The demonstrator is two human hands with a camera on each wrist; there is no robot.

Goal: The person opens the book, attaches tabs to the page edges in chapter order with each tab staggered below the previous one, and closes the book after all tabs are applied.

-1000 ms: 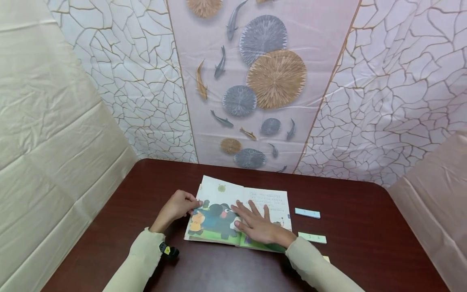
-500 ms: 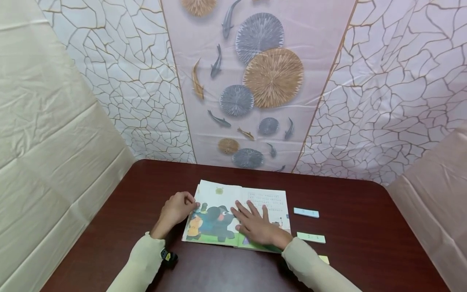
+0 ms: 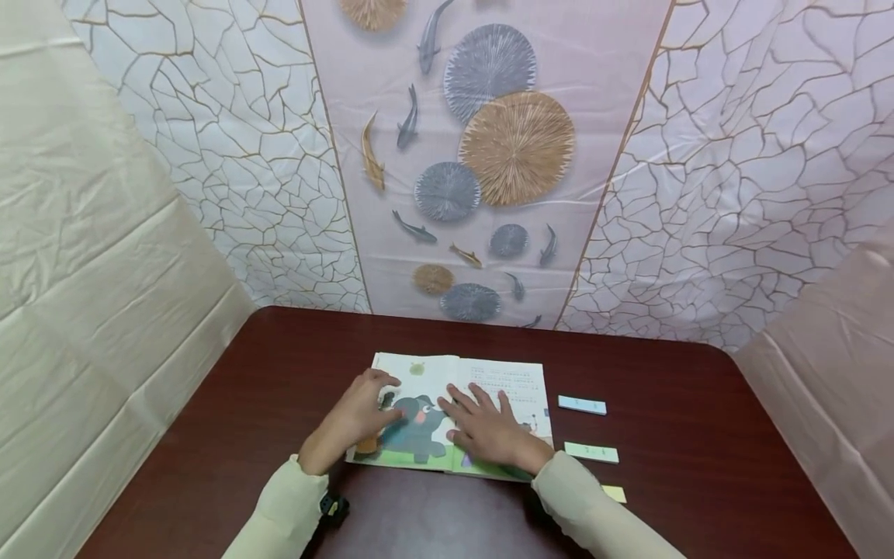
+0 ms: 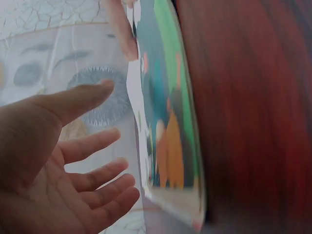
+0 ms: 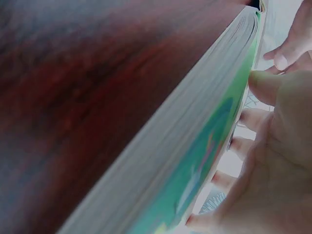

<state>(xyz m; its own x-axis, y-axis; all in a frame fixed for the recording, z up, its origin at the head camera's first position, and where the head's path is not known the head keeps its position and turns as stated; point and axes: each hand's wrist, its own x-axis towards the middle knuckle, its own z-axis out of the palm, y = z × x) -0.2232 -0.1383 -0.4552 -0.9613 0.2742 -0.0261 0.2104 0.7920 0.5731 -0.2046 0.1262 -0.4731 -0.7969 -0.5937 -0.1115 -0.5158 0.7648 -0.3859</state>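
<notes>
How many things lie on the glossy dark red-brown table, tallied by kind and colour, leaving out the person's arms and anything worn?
Open picture book with colourful printed pages: 1
Flat pale-blue rectangular strip: 1
Flat pale-green rectangular strip: 1
Flat yellow piece, partly hidden: 1
Total: 4

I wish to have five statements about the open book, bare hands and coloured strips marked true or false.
1. The open, illustrated paper book lies on the dark reddish-brown table. True.
2. The right hand is a closed fist. False: its fingers spread over the book.
3. The flat, pale green strip lies between the pale blue strip and the yellow piece. True.
4. The pale blue strip lies left of the book. False: it lies right.
5. The left hand holds nothing. True.
</notes>
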